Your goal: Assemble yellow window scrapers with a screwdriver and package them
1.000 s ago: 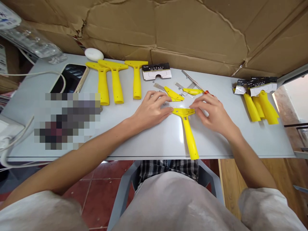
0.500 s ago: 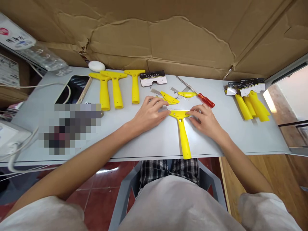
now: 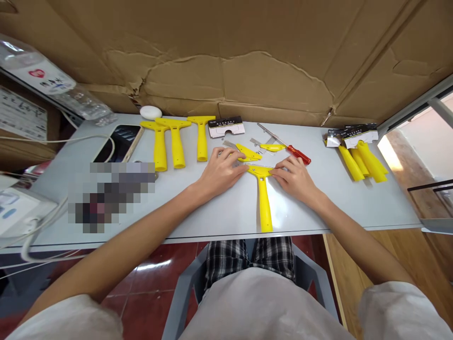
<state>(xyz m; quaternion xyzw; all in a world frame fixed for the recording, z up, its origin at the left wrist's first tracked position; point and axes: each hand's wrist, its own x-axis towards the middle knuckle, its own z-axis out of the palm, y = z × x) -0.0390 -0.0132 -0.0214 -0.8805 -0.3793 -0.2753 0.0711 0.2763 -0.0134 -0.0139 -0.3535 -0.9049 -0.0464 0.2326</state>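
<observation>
A yellow scraper [image 3: 264, 200] lies on the table in front of me, its handle toward the near edge. My left hand [image 3: 223, 174] is closed with its fingertips at the left end of the scraper's head. At the right end, my right hand [image 3: 296, 178] grips with thumb and fingers together. A thin metal strip shows along the head's top edge. Just beyond my fingers are a yellow cover piece [image 3: 250, 153], partly behind my left hand, and a second cover piece [image 3: 272, 148], with thin blades and small screws around them. A red-handled screwdriver [image 3: 299, 155] rests beyond my right hand.
Three yellow scraper bodies [image 3: 178, 146] stand in a row at back left, near a white oval object [image 3: 150, 112] and a phone [image 3: 118, 143]. A black-and-white card [image 3: 226, 128] lies behind. Several carded yellow handles [image 3: 370, 160] are at right. Cardboard [image 3: 226, 71] walls the back.
The camera view has shifted, so the table scene sits a little lower. Both hands stay at the ends of the scraper's head, with hardly any movement.
</observation>
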